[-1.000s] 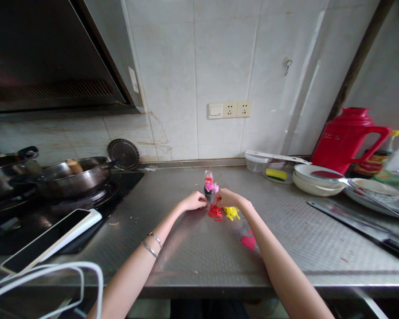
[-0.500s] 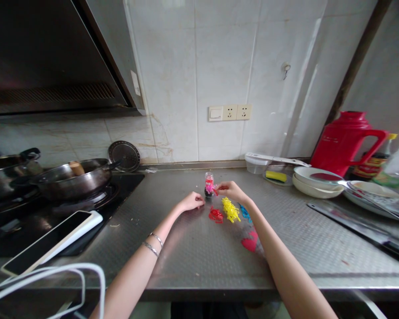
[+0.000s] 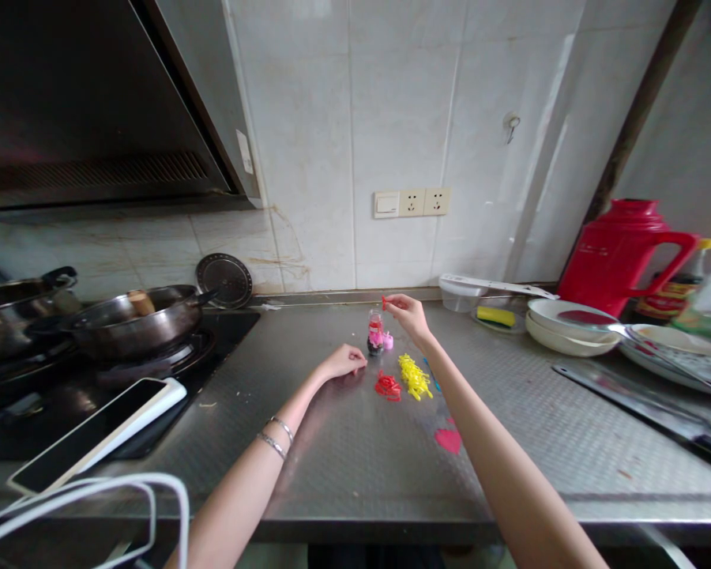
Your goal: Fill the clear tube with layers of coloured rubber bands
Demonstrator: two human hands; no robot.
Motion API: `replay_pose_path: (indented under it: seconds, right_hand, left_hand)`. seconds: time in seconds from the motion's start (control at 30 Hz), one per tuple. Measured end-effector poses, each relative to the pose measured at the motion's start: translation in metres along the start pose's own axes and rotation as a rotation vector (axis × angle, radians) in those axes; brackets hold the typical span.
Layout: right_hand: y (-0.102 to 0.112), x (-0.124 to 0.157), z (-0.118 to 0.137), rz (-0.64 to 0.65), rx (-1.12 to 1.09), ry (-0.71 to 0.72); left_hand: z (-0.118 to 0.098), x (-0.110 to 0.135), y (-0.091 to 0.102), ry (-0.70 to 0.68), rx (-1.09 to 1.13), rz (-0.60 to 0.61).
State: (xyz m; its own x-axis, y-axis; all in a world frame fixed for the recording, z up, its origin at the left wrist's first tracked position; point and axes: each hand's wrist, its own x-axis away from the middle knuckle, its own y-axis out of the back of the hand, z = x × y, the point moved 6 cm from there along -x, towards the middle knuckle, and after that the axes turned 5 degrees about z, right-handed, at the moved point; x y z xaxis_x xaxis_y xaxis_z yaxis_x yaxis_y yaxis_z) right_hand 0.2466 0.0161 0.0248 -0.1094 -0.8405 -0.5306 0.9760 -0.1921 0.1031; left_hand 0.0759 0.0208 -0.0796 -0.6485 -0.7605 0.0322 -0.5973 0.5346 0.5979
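Note:
My right hand point(image 3: 408, 314) is raised beside the mouth of a small clear jar point(image 3: 375, 333), pinching a small red piece point(image 3: 384, 302) between its fingertips. The jar stands upright on the counter, with pink and red inside or on its side and a dark bottom. A pink-purple cap-like thing point(image 3: 388, 341) sits against its right side. My left hand point(image 3: 344, 361) rests left of the jar, fingers curled together; what they hold, if anything, is hidden. In front lie piles of red pieces point(image 3: 387, 386) and yellow pieces point(image 3: 415, 377). Blue pieces point(image 3: 434, 378) are partly behind my right forearm.
A pink-red heart shape point(image 3: 448, 440) lies near my right forearm. On the left are a phone point(image 3: 86, 435), white cable point(image 3: 178, 494) and pan point(image 3: 133, 324) on the stove. Right: plates point(image 3: 569, 341), a knife point(image 3: 633, 407), a red thermos point(image 3: 613, 257) and a yellow sponge point(image 3: 496, 317).
My right hand has lifted from the counter beside the jar to above its mouth level, carrying the red piece. The pink-purple thing beside the jar is now uncovered. My left hand has barely moved.

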Motion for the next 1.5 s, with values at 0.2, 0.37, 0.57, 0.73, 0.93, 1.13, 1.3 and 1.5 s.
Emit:
replay_pose_path:
  seconds: [0.2, 0.37, 0.57, 0.73, 0.93, 1.13, 1.3, 1.5]
  right_hand:
    - [-0.011, -0.008, -0.007, -0.021, 0.009, 0.030]
    - [-0.016, -0.007, -0.013, 0.002, 0.115, 0.042]
    - [-0.017, -0.006, -0.016, 0.043, 0.167, 0.031]
    - [-0.015, -0.005, -0.018, 0.054, 0.161, 0.014]
    - [-0.013, -0.003, -0.018, 0.055, 0.179, 0.008]
    - [-0.013, -0.001, -0.015, 0.059, 0.182, 0.000]
    - [-0.011, 0.000, -0.014, 0.062, 0.201, 0.001]
    - [-0.010, -0.002, -0.018, 0.068, 0.204, 0.012]
  left_hand:
    - [-0.001, 0.001, -0.001, 0.002, 0.017, 0.003]
    - [-0.001, 0.002, -0.001, 0.007, 0.034, 0.005]
    - [0.000, 0.001, 0.000, -0.001, 0.037, 0.003]
    - [0.002, -0.001, 0.000, 0.003, 0.033, 0.003]
    - [0.002, -0.001, -0.001, -0.011, 0.037, 0.005]
    - [0.003, -0.001, 0.000, 0.001, 0.040, 0.001]
    - [0.004, -0.001, 0.000, -0.017, 0.040, 0.004]
    - [0.003, -0.001, 0.000, -0.018, 0.042, 0.010]
